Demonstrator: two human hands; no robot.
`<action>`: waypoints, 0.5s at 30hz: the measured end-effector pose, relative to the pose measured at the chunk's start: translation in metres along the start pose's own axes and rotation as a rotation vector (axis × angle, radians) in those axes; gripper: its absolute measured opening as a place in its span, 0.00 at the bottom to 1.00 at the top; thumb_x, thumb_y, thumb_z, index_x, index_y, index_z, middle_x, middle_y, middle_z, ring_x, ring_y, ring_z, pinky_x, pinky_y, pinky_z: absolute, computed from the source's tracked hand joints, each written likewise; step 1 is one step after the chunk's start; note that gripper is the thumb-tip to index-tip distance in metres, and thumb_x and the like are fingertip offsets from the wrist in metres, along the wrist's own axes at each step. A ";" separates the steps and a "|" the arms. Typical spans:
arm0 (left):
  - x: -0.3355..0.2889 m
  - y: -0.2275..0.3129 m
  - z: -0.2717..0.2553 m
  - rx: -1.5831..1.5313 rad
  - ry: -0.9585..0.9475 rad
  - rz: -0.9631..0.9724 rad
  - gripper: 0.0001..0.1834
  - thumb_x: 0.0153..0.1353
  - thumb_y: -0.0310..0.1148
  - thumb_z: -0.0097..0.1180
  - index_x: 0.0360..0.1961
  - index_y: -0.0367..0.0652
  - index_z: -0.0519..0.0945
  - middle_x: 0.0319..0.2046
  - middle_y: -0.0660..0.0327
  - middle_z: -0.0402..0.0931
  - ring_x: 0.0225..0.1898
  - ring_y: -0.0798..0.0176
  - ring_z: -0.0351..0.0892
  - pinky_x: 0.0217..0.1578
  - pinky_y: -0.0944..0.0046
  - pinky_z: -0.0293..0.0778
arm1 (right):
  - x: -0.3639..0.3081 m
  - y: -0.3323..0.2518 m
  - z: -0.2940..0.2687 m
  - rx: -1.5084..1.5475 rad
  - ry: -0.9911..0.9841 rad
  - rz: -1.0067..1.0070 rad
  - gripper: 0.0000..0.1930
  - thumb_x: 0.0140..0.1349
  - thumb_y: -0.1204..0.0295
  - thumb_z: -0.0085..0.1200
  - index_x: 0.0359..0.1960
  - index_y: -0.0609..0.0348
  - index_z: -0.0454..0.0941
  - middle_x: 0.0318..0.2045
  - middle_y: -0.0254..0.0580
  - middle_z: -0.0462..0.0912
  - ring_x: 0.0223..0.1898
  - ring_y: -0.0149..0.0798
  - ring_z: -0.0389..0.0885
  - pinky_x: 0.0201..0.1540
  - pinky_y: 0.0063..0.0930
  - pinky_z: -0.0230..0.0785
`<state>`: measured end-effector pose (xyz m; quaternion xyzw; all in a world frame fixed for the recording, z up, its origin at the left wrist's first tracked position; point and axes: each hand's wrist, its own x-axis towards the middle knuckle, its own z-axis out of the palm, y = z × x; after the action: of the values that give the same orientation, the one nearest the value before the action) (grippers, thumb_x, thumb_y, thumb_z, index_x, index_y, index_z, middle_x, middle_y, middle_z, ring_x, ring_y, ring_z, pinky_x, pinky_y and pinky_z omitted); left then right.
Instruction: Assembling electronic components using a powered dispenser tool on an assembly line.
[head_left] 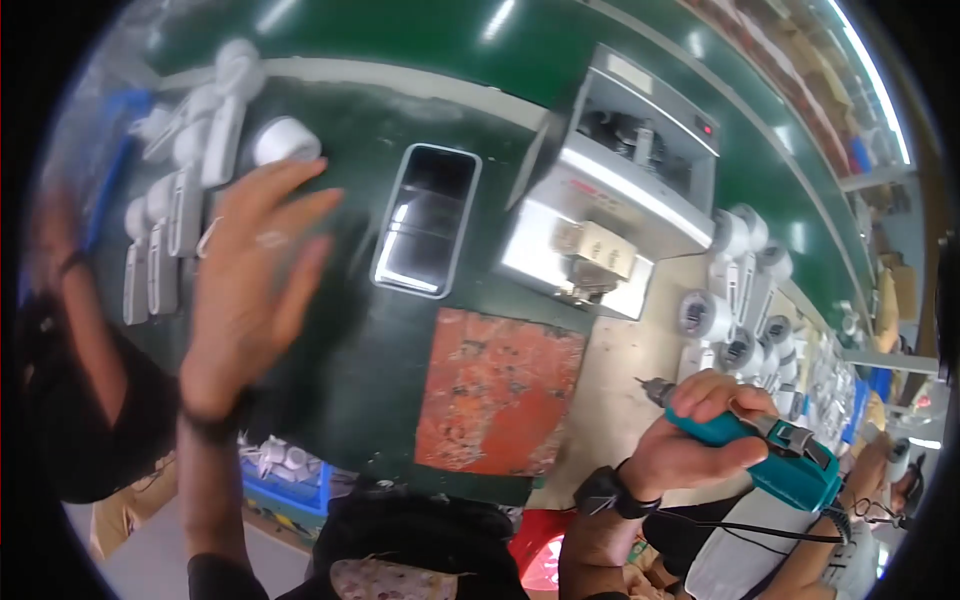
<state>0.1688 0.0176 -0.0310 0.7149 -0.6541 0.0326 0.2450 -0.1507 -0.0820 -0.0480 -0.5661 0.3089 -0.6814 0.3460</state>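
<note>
My left hand (245, 285) is held over the left part of the green workbench (345, 400), fingers apart and nothing in them. Just beyond its fingertips is a white cylindrical lamp head (287, 142); whether they touch it I cannot tell. Several more white lamps (222, 140) with long flat arms lie in rows to the left. At the lower right my right hand (695, 445) is wrapped round a teal electric screwdriver (808, 482), its bit pointing left. A worn reddish mat (500, 392) lies between my hands.
A phone (428, 222) lies face up beyond the mat. A grey metal screw feeder (640, 205) stands at the far right of it. More white lamps (735, 300) crowd the right side. Co-workers' arms (95, 340) show at both edges. A blue crate (285, 490) is below the bench edge.
</note>
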 end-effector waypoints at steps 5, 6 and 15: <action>-0.021 -0.070 0.006 0.368 -0.108 -0.012 0.21 0.59 0.29 0.60 0.55 0.43 0.77 0.64 0.55 0.66 0.69 0.47 0.58 0.66 0.48 0.56 | -0.009 0.010 0.016 0.030 -0.009 0.038 0.30 0.65 0.39 0.46 0.43 0.58 0.71 0.19 0.32 0.64 0.20 0.29 0.62 0.24 0.21 0.55; -0.023 -0.076 0.008 0.399 -0.046 -0.059 0.20 0.59 0.28 0.59 0.54 0.43 0.77 0.64 0.55 0.66 0.69 0.48 0.58 0.66 0.48 0.57 | -0.009 0.009 0.016 0.034 -0.009 0.046 0.30 0.65 0.39 0.46 0.43 0.58 0.71 0.19 0.32 0.64 0.20 0.29 0.62 0.24 0.21 0.55; 0.041 -0.057 0.048 -0.285 0.141 -0.075 0.14 0.66 0.30 0.53 0.52 0.41 0.78 0.52 0.55 0.77 0.54 0.53 0.76 0.56 0.61 0.68 | -0.011 0.010 0.021 -0.054 0.011 0.055 0.34 0.62 0.34 0.45 0.41 0.57 0.67 0.18 0.32 0.65 0.18 0.28 0.65 0.21 0.20 0.59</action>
<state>0.2152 -0.0380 -0.0758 0.6928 -0.6061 -0.0197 0.3902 -0.1273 -0.0796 -0.0586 -0.5629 0.3447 -0.6660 0.3475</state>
